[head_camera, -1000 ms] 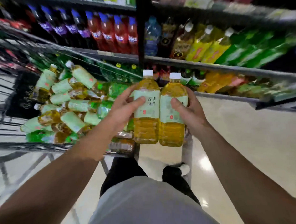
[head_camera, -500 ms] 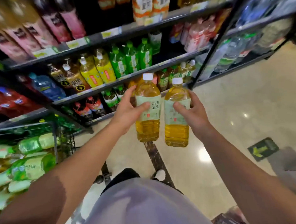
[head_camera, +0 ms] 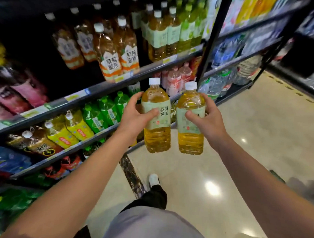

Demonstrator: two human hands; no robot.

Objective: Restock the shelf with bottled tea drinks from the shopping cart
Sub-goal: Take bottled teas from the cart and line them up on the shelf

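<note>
Left hand [head_camera: 134, 117]: I see it wrapped round one tea bottle [head_camera: 156, 117], upright for shelving.
Right hand [head_camera: 208, 121]: gripping second bottle [head_camera: 190, 121], matching stock [head_camera: 165, 35] above.

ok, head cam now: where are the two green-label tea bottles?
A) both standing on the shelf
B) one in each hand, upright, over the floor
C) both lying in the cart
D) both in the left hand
B: the left hand grips one bottle and the right hand grips the other bottle, both upright with white caps up, held in the air over the floor in front of the shelf.
</note>
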